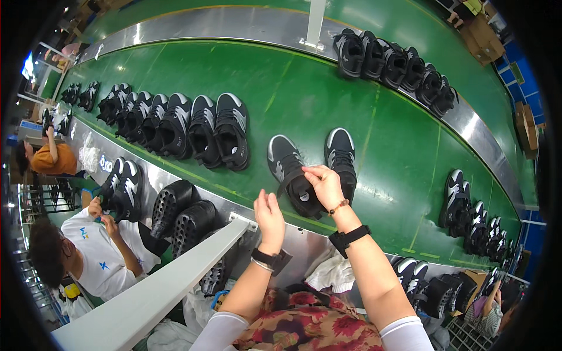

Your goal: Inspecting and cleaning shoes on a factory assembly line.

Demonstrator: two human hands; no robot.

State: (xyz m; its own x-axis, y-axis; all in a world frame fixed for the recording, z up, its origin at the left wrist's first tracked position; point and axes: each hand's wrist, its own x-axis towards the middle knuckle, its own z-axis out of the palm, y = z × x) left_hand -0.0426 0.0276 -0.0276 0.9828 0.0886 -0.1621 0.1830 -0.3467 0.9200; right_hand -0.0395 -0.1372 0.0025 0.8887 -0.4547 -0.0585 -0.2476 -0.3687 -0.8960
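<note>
A pair of black and grey sneakers stands on the green belt in front of me, toes pointing away. My right hand is closed at the opening of the left sneaker, its fingertips pinching a dark strap that crosses the shoe. Partly behind that hand is the right sneaker, which I am not gripping. Just left of the heel, my left hand hovers with its fingers stretched out, holding nothing.
Several matching sneakers line the belt to the left, and others stand at right. More sit on the far metal ledge. A white post rises at near left. Beside it, a person handles another sneaker. White cloth lies by the near edge.
</note>
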